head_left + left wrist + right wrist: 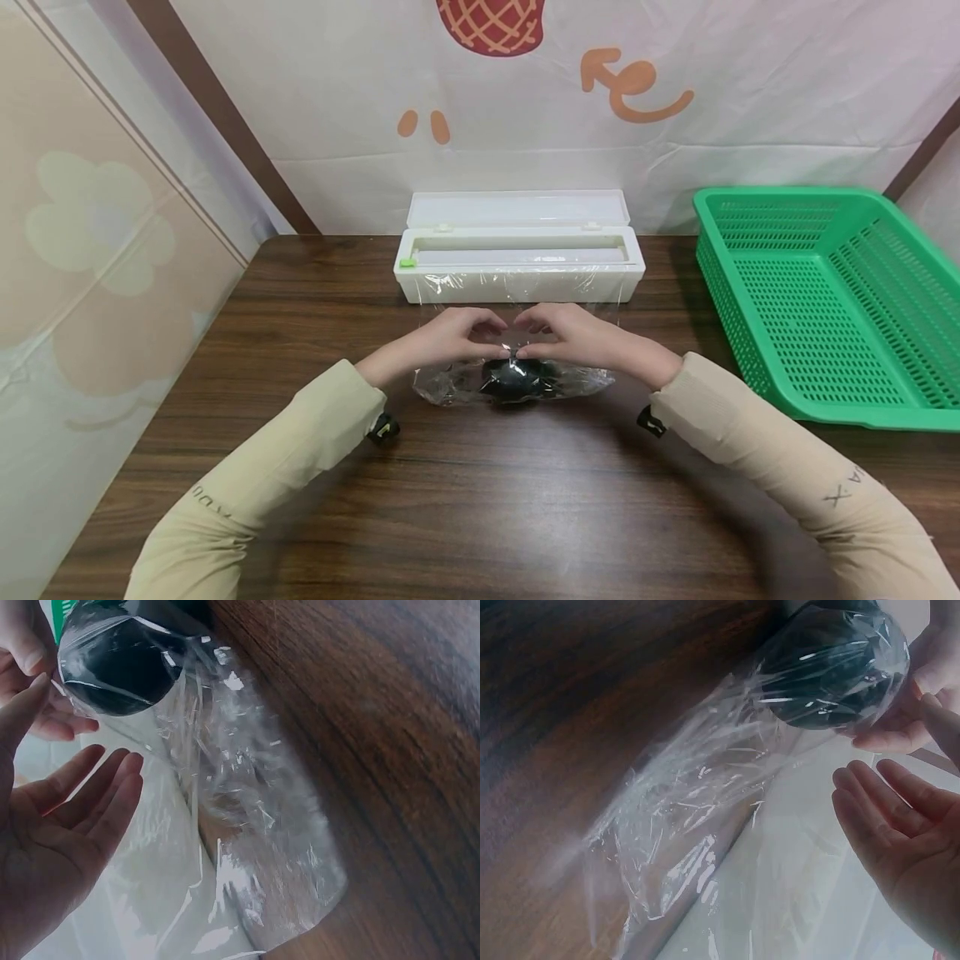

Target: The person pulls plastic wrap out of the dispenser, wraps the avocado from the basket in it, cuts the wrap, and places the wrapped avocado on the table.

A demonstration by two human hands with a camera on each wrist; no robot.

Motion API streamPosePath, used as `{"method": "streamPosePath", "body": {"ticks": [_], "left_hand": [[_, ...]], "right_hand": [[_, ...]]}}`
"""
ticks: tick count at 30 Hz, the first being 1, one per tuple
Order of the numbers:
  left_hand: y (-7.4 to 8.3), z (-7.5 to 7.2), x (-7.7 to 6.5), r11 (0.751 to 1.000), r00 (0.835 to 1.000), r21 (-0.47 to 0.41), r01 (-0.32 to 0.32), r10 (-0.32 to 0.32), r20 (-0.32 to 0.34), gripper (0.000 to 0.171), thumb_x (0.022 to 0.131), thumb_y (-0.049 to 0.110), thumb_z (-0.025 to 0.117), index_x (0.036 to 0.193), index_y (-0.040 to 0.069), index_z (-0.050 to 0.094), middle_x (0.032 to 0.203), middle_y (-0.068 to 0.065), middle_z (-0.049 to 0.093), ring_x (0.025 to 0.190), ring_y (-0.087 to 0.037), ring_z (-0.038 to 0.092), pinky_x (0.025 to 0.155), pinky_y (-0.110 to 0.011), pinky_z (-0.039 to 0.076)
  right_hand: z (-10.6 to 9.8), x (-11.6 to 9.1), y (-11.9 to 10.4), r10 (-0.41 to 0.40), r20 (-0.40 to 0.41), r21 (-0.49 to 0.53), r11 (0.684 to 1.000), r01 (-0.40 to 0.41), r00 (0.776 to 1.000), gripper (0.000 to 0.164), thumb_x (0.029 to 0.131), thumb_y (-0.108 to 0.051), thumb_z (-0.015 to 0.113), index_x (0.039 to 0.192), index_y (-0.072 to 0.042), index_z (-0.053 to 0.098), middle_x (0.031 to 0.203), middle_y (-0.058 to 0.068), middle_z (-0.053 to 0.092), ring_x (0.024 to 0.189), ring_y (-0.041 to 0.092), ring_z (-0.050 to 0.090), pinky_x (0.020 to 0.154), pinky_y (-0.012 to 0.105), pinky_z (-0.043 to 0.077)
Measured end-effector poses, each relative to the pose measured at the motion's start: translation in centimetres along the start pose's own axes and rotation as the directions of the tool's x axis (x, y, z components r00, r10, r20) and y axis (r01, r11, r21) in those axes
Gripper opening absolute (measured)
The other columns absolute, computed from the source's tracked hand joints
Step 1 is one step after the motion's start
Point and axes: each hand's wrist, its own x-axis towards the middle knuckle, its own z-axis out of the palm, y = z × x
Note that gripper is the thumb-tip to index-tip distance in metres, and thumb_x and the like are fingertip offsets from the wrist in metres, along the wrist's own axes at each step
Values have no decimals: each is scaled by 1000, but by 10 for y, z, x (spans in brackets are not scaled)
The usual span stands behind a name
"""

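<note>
One film-wrapped dark object (513,381) lies on the desk (480,508) just nearside of relaxed left hand (452,337) and right hand (576,335), thumbs at the clear film (448,386), one white box (519,236) beyond, one green basket (821,325) rightward.

A dark brown desk (510,508) is showing streaked, blackish wood grain. Along its far edge, a white box (517,210) is bearing a lime-green tab (407,263). At its far right corner, a vivid green basket (870,417) is displaying rows of slots. Between the far and near edges, clear film (450,385) is glinting white over a greenish-black round object (517,380). Beige sleeves (318,425) are carrying dark lettering. Beyond the far edge, a white backdrop (330,83) is sporting orange shapes (636,77) and a red, tan-latticed print (491,25).
</note>
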Motion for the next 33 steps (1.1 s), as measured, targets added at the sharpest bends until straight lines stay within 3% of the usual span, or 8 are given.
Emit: {"method": "streamPosePath", "body": {"ticks": [7,18,33], "left_hand": [[3,-4,-6,998,999,43,-48,49,-23,43,82,29,68,114,1,58,109,-11,63,98,-23,59,88,-36,48],[8,-20,-17,986,994,143,-90,98,-49,44,82,24,67,114,-4,56,108,-16,61,98,-27,59,87,-36,48],[7,-44,-29,917,985,395,-58,118,-129,43,86,28,63,119,2,53,115,-12,57,92,-23,58,82,-35,49]], "right_hand": [[-3,5,-1,-20,11,9,1000,20,1000,47,85,-27,65,120,1,52,112,14,61,102,25,59,87,35,49],[-15,16,-7,-80,-14,-132,988,77,997,44,85,-25,65,118,2,54,114,14,60,104,25,57,92,36,46],[-27,38,-15,-143,-25,-268,954,131,989,41,86,-20,63,119,2,54,117,14,57,109,26,53,96,36,42]]}}
